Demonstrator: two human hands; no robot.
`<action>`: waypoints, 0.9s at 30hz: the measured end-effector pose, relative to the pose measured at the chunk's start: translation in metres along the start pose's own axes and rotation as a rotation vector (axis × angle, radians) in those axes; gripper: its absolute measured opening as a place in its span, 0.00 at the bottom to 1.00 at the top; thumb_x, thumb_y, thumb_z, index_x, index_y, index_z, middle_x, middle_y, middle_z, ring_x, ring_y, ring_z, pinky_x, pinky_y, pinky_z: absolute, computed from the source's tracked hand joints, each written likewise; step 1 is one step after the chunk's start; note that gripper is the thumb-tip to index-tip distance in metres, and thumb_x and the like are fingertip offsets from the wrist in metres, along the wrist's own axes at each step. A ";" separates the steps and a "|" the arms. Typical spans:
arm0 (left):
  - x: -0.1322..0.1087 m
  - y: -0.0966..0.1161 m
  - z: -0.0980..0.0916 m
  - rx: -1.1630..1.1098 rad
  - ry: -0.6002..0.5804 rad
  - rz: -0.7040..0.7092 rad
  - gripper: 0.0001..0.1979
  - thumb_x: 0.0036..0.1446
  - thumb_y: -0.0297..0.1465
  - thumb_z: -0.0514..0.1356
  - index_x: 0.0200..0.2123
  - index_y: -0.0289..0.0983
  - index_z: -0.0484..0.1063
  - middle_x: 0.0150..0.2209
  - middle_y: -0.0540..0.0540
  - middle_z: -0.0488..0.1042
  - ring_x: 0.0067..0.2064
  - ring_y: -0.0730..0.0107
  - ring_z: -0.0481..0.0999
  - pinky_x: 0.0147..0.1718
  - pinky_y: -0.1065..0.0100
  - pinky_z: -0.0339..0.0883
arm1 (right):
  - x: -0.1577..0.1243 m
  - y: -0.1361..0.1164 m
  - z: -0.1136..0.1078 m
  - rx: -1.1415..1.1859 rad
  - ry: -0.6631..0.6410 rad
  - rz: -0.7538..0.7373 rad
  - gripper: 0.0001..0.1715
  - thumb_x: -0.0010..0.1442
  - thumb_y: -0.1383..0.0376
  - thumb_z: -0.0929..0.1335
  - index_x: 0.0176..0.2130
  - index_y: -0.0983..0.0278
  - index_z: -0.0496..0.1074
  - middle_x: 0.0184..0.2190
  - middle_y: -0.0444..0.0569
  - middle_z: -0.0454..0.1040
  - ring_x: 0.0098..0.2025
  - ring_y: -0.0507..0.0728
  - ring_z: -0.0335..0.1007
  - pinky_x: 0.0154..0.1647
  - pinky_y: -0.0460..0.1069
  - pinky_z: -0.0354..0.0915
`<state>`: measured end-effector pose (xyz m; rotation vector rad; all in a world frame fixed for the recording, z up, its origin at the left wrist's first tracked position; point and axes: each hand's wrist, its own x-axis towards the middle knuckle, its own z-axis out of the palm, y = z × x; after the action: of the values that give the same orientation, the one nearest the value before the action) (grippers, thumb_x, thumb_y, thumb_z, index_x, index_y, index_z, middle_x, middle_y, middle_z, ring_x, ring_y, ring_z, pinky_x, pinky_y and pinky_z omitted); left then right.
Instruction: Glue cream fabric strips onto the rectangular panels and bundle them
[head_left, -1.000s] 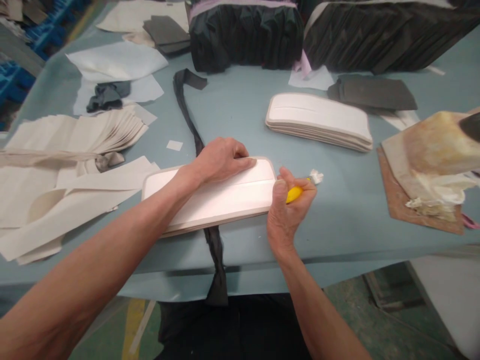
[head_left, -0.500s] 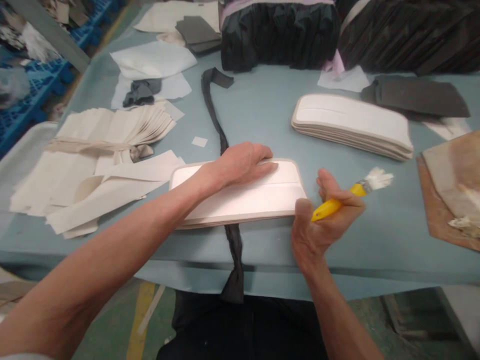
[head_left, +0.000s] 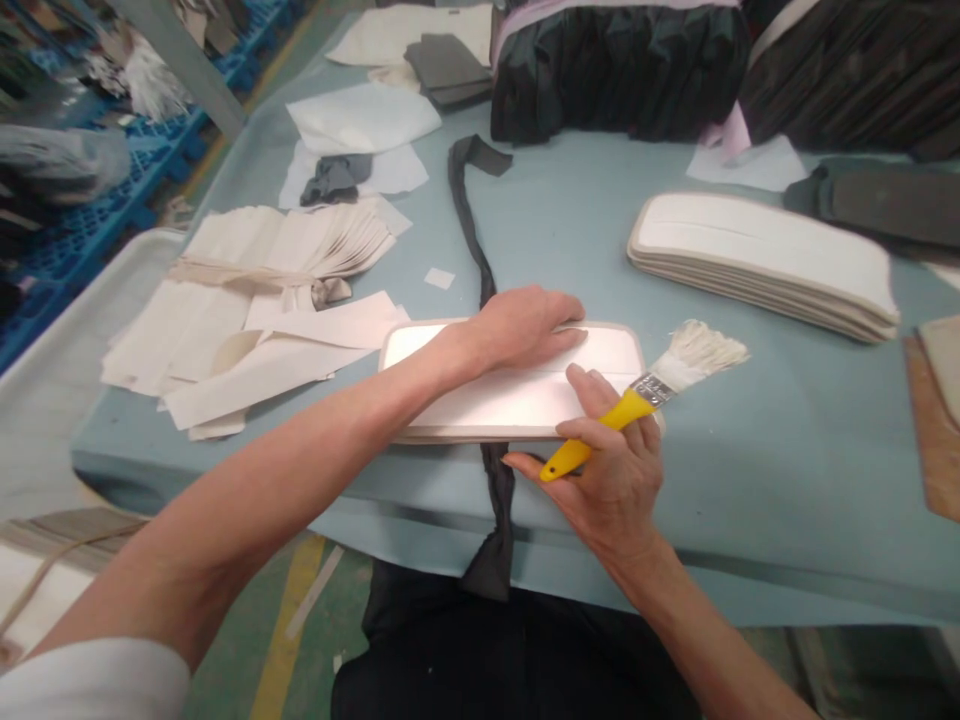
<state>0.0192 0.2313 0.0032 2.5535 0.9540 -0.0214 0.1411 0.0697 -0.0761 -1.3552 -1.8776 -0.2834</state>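
Observation:
A small stack of white panels with beige edging (head_left: 457,405) lies across a black fabric strip (head_left: 471,215) near the table's front edge. My left hand (head_left: 529,325) rests flat on top, fingers stretched toward the far right edge. In my right hand (head_left: 619,480) is a paintbrush (head_left: 607,420) with a yellow handle, caught among the fingers. Its pale bristles point up and right, away from the panels. The right fingertips reach over the stack's near right corner, while the thumb sticks out to the left below the near edge.
A taller stack of similar panels (head_left: 765,250) sits at the right. Bundled beige pieces (head_left: 255,270) and loose sheets (head_left: 285,370) lie left. Gathered black fabric (head_left: 615,80) stands at the back, with dark grey pieces (head_left: 892,205) behind the right stack. A brown board (head_left: 930,430) is at far right.
My right hand has moved left with the paintbrush, from beside the panels to their near right corner. The left hand stays on the stack. The whole view has shifted.

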 end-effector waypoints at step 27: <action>-0.027 -0.045 -0.013 -0.236 -0.112 0.112 0.21 0.60 0.30 0.50 0.48 0.37 0.81 0.49 0.44 0.82 0.50 0.58 0.77 0.52 0.63 0.66 | 0.028 -0.014 0.010 -0.107 -0.197 -0.210 0.14 0.70 0.53 0.71 0.39 0.60 0.69 0.48 0.56 0.83 0.40 0.63 0.69 0.38 0.56 0.57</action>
<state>-0.0316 0.2506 0.0026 2.3566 0.7246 -0.0178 0.1205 0.0899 -0.0595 -1.2956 -2.2027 -0.3720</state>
